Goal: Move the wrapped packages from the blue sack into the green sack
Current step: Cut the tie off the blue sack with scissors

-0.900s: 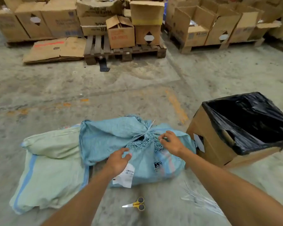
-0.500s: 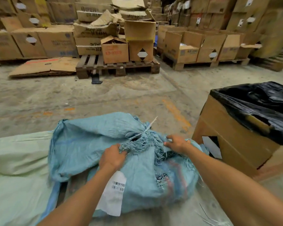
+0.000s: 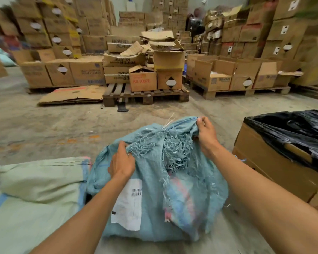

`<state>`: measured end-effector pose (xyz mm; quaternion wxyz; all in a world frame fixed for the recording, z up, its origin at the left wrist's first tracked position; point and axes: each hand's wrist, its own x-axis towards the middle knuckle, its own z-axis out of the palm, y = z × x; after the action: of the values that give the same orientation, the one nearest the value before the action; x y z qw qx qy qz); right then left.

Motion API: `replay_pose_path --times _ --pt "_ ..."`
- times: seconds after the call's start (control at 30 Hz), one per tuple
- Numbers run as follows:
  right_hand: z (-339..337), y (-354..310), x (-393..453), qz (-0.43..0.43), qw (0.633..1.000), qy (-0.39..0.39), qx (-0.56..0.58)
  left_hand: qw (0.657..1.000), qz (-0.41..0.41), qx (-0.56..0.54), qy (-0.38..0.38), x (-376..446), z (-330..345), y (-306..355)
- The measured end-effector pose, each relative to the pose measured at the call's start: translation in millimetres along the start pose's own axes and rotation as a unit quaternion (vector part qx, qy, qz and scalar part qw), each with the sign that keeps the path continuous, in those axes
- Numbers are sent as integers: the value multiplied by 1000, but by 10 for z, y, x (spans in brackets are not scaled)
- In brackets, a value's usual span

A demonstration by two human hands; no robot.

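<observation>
one blue sack (image 3: 182,189), one green sack (image 3: 35,195), two hands, left hand (image 3: 122,163), right hand (image 3: 206,133), one black-lined box (image 3: 275,162), one white label (image 3: 128,204)

Both hands are on the blue sack (image 3: 173,195), the left hand (image 3: 122,161) gripping a bunch of its frayed mouth, the right hand (image 3: 206,133) pinching the fabric edge up high on the far side. A white barcode label (image 3: 128,204) faces up on the sack, and the green sack (image 3: 37,189) lies flat just beside it on the left. At right stands a cardboard box (image 3: 275,167) lined with a black bag (image 3: 299,131); stacked cartons (image 3: 84,70) on pallets (image 3: 145,94) fill the background.
</observation>
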<state>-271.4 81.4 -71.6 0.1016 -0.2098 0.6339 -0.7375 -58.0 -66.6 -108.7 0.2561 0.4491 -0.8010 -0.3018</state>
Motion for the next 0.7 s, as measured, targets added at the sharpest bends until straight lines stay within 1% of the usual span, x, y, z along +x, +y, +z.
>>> replay_pose_path --times 0.13,0.23,0.33,0.4,0.47,0.53,0.57,0.6,0.67,0.7 --pt "-55 6 55 4 999 -12 52 999 21 23 25 65 -101 80" --pt "-30 -12 96 4 992 -14 126 999 33 17 31 119 -97 98" --pt "17 -27 174 -12 991 9 134 999 31 -6 41 166 -104 171" --pt "40 54 278 -27 995 47 87 998 22 -22 46 219 -91 204" --pt "28 183 334 -46 996 76 -27 998 0 -43 42 280 -70 178" --pt "2 348 317 -54 988 80 -125 997 -11 -74 14 323 -21 64" --pt "-12 415 262 -41 985 69 -150 995 -12 -97 -3 335 12 -19" --pt "-28 466 160 -17 985 40 -166 993 -13 -117 -20 323 38 -91" --pt "-61 592 -87 39 976 -61 -204 989 -9 -138 -44 307 71 -219" --pt "-77 649 -224 47 966 -119 -226 987 -8 -147 -61 307 70 -266"
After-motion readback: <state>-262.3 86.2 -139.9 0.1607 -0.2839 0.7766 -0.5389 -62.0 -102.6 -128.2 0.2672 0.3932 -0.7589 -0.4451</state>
